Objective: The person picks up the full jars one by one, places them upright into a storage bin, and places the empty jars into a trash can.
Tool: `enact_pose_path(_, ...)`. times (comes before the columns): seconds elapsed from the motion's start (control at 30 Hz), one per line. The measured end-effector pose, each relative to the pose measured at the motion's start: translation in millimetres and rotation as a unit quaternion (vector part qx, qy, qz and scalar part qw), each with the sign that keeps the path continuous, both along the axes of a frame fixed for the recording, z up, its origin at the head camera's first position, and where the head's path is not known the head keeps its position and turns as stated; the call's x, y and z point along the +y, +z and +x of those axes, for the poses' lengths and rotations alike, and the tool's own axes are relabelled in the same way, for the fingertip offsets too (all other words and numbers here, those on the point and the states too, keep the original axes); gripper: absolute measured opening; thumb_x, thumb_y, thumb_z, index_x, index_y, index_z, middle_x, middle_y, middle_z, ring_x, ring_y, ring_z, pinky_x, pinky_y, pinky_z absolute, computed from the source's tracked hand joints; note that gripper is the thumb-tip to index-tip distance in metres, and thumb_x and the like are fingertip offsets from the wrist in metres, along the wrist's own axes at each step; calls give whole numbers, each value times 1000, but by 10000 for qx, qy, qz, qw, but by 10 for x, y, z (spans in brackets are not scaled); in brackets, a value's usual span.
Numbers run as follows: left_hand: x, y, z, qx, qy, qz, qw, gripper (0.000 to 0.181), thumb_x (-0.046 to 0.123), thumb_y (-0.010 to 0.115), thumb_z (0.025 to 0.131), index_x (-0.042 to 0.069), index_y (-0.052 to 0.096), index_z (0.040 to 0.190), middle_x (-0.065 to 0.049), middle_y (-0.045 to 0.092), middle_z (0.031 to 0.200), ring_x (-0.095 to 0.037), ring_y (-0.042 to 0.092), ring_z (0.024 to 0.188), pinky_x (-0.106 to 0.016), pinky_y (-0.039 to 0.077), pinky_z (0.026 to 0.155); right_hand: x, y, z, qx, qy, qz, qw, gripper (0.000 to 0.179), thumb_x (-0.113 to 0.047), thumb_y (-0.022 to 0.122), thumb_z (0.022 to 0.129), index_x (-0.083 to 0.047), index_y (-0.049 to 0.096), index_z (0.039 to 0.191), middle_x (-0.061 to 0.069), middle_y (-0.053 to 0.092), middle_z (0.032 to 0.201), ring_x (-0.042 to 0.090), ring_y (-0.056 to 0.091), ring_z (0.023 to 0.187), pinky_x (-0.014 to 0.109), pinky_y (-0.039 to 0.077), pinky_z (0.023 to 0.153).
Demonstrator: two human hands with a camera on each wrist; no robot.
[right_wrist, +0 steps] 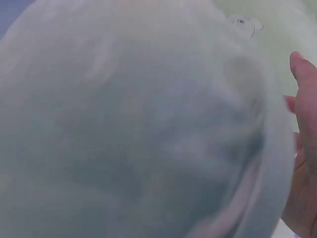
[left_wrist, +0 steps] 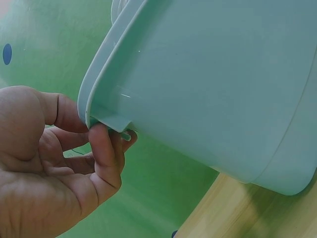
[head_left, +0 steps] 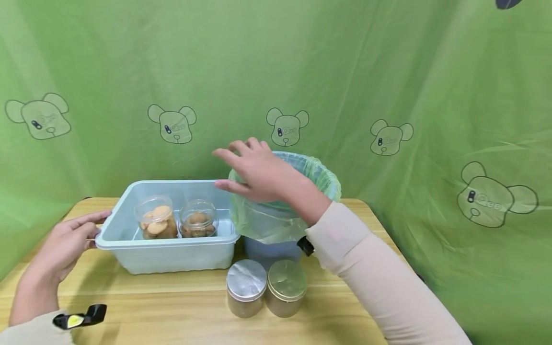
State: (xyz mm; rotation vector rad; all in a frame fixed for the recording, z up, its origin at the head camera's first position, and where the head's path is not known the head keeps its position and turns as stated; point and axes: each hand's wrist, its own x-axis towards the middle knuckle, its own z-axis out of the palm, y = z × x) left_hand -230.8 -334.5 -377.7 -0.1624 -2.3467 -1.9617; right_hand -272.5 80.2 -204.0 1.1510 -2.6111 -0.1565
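My left hand (head_left: 64, 247) pinches the left rim of a light blue plastic bin (head_left: 172, 258). In the left wrist view, thumb and fingers of that hand (left_wrist: 59, 153) close around the bin's lip (left_wrist: 94, 94). Inside the bin stand a clear jar of pale round biscuits (head_left: 156, 223) and a clear jar of brown pieces (head_left: 198, 223). With fingers spread and nothing held, my right hand (head_left: 263, 175) is over the left side of a bucket (head_left: 271, 251) lined with a green bag (head_left: 271, 223). The right wrist view shows that hand (right_wrist: 304, 148) beside a blurred pale surface.
Two jars with metal-looking lids, the left jar (head_left: 246, 287) and the right jar (head_left: 286, 290), stand side by side in front of the bucket. The wooden table (head_left: 172, 306) backs onto a green curtain (head_left: 241, 72) printed with bear faces.
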Motion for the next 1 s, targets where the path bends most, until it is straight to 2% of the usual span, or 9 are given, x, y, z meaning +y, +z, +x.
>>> enact_pose_path(0.17,-4,-11,3,-4,52,-131,9999,48,-4,46,98,11,63,140,26,66,112,-3,67,92,-23,57,73,302,11,-53,-79,-83,-405,9991,70,-59,45,103,-19,35,159,14,45,152,37,41,135,56,31,113)
enact_pose_path(0.3,21,1,-12,-16,97,-464,9989,50,-2,45,100,-5,47,150,29,63,113,-2,66,93,-23,57,75,577,15,-86,-54,-177,-841,9963,69,-56,49,103,-16,37,158,15,46,151,38,41,135,57,29,114)
enact_pose_path(0.4,58,13,-22,-17,126,-778,9969,53,0,43,100,-14,36,151,31,59,113,0,65,95,-23,57,76,786,4,-103,-53,-264,-1136,9932,69,-55,51,103,-15,38,157,17,46,151,38,41,135,57,29,114)
enact_pose_path(0.47,76,20,-23,-15,151,-912,9957,54,1,43,101,-15,34,151,32,58,112,1,64,95,-24,57,77,916,-7,-114,-74,-332,-1314,9908,68,-53,53,103,-15,39,157,17,46,151,38,42,134,57,30,113)
enact_pose_path(0.77,97,22,-31,0,139,-867,9961,52,0,42,101,-16,35,150,33,58,112,0,65,94,-23,57,76,1403,-131,-143,-211,-778,-1882,9788,67,-54,51,103,-14,40,156,17,44,153,41,39,138,62,26,115)
enact_pose_path(0.87,91,21,-30,15,91,-550,9984,48,-2,43,100,-3,50,148,30,62,112,-2,65,91,-23,56,74,1543,-201,-144,-227,-886,-2068,9741,66,-51,51,104,-12,40,156,18,44,153,42,38,139,63,26,115)
enact_pose_path(1.0,83,22,-27,16,26,-124,9999,48,-4,43,99,21,67,132,25,67,110,-4,66,89,-23,56,72,1709,-312,-150,-203,-1013,-2397,9653,63,-47,52,105,-8,42,154,20,47,150,42,41,137,64,31,113)
